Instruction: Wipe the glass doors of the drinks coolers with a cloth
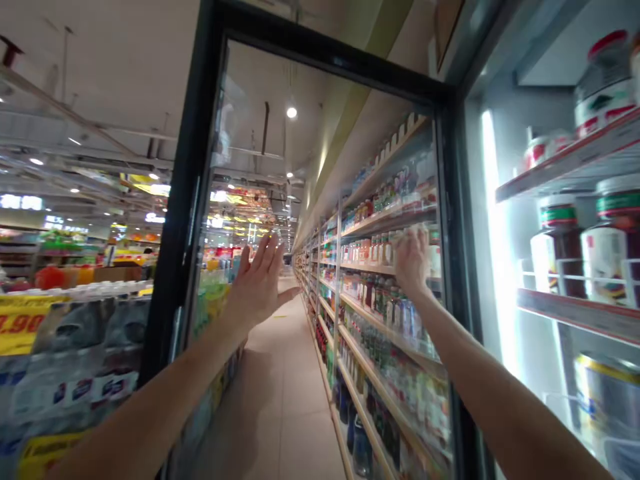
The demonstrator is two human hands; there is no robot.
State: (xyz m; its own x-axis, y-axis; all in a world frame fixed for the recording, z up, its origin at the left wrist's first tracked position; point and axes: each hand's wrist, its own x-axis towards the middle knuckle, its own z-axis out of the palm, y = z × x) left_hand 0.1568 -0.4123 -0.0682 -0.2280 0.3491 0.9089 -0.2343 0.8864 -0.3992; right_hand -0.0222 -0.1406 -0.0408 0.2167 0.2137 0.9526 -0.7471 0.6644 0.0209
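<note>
A black-framed glass fridge door (190, 200) stands swung out in front of me. My left hand (260, 283) is raised with fingers stretched out flat, palm at or close to the glass; I cannot tell whether it touches. My right hand (411, 259) reaches toward the door's hinge side, fingers spread against or near the pane, holding nothing. Through the glass I see the aisle and its shelves of bottles (380, 293).
The lit fridge interior (500, 267) on the right holds jars and tubs (605, 253) on wire shelves. Packs of water bottles (75, 347) with yellow price signs stand at the left. A tiled aisle floor (280, 400) runs ahead between shelving.
</note>
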